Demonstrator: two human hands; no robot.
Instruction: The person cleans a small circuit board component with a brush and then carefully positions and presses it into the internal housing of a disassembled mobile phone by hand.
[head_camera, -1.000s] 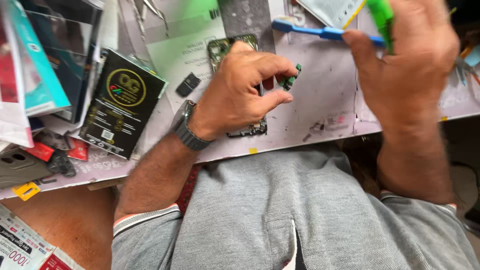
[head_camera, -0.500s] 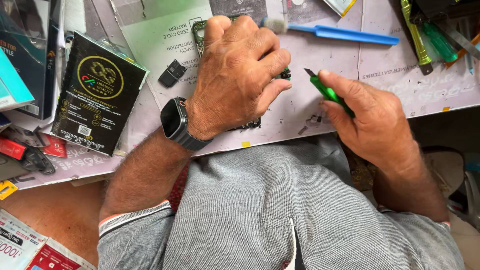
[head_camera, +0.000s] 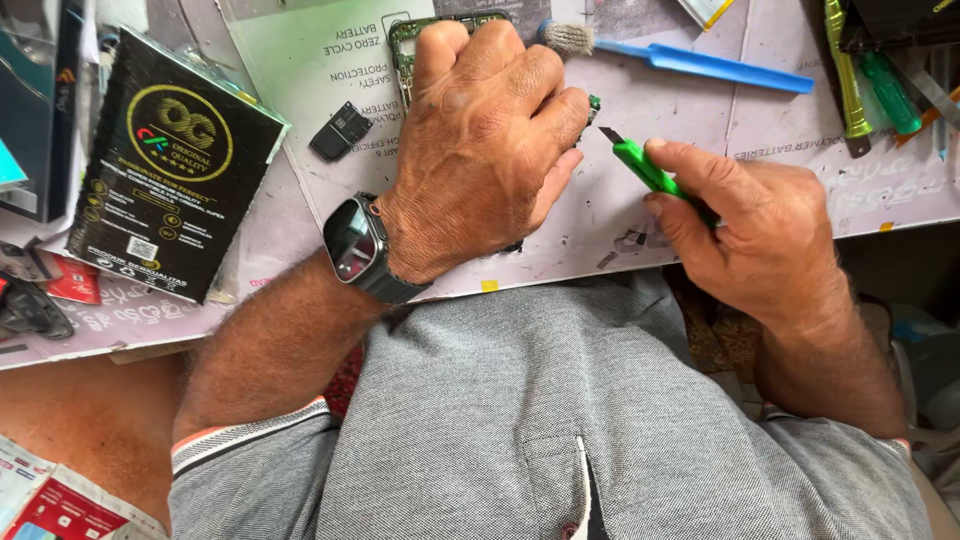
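My left hand (head_camera: 480, 150) presses the opened phone (head_camera: 405, 45) flat on the counter (head_camera: 620, 215), fingers curled over it; my right hand (head_camera: 745, 235) pinches the green knife (head_camera: 640, 165), blade aimed at its edge.

Two hands work at the bench: the left hand (head_camera: 480, 150) and the right hand (head_camera: 750, 240). One green utility knife (head_camera: 645, 168). One opened phone (head_camera: 410, 40). One blue-handled brush (head_camera: 690, 58). Two green-handled screwdrivers (head_camera: 845, 70) (head_camera: 890, 95). One black box (head_camera: 175, 165). One small black part (head_camera: 340, 130). One smartwatch (head_camera: 358, 245).
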